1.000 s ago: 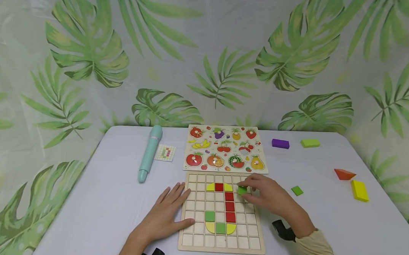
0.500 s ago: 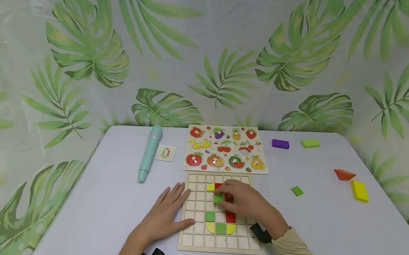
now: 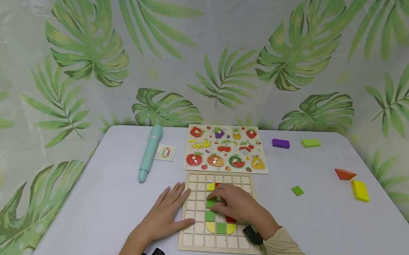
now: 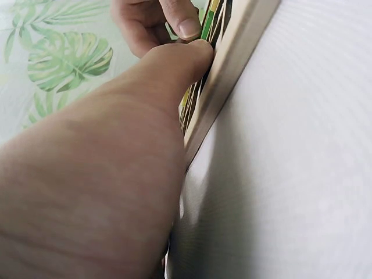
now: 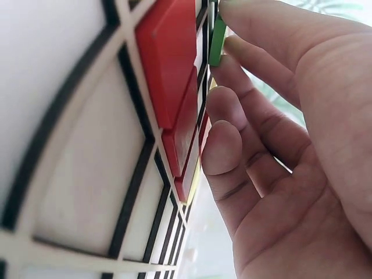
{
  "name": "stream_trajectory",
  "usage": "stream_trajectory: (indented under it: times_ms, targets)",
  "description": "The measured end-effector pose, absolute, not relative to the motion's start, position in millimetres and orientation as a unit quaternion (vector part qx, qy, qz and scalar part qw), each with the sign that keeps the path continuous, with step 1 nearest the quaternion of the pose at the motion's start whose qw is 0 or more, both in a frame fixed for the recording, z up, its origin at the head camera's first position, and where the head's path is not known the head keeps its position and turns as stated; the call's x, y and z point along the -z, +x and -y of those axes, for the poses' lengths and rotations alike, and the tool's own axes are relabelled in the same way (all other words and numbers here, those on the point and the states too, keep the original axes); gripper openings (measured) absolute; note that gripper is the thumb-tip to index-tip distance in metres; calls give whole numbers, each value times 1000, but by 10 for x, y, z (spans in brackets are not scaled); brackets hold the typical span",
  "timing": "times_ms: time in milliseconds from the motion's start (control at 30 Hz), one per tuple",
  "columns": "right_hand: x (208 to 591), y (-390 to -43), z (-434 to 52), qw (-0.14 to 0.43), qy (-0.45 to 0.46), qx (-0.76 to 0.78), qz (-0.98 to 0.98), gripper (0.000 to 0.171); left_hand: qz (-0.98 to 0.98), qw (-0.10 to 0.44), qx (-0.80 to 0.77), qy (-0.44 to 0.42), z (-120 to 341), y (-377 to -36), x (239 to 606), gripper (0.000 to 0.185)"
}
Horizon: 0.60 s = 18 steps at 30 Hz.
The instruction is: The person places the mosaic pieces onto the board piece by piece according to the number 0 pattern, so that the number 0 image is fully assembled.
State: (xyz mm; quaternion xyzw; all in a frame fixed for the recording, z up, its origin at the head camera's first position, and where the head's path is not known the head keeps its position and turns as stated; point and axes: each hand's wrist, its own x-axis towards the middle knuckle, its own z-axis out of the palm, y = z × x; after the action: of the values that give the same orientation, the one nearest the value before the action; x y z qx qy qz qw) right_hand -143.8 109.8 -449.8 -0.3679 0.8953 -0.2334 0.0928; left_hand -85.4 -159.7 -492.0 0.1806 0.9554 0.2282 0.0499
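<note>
My right hand [image 3: 237,203] pinches a green square tile [image 3: 210,204] between thumb and fingertips, close over the wooden grid board [image 3: 192,239]. The right wrist view shows the same green tile [image 5: 217,42] edge-on at the fingertips, beside red tiles [image 5: 168,64] set in the grid. With fingers spread, my left hand [image 3: 168,213] rests along the board's left edge, its thumb over the rim. Below the pinched tile lie another green tile [image 3: 209,216], a green one [image 3: 221,228] in the bottom row and rounded yellow tiles [image 3: 210,227]. My right hand covers part of the red column.
Behind the grid lies a fruit puzzle board [image 3: 226,148]. A teal pen-like stick [image 3: 150,153] and a small pattern card [image 3: 165,153] are at left. To the right lie a loose green tile [image 3: 297,190] and purple [image 3: 280,143], lime [image 3: 310,142], orange [image 3: 344,174] and yellow [image 3: 360,191] blocks.
My right hand has carried the green tile leftward from the board's right side, then slightly down, to just above the left green tile. My left hand has stayed in place.
</note>
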Motion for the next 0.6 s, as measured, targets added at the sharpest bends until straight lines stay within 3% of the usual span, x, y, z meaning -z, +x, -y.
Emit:
stream_trajectory:
  times_ms: [600]
  targets:
    - [4456,-1409,-1154,110,-358,235,-897,22,-956,50,-226,181,1606,-854,4936,95]
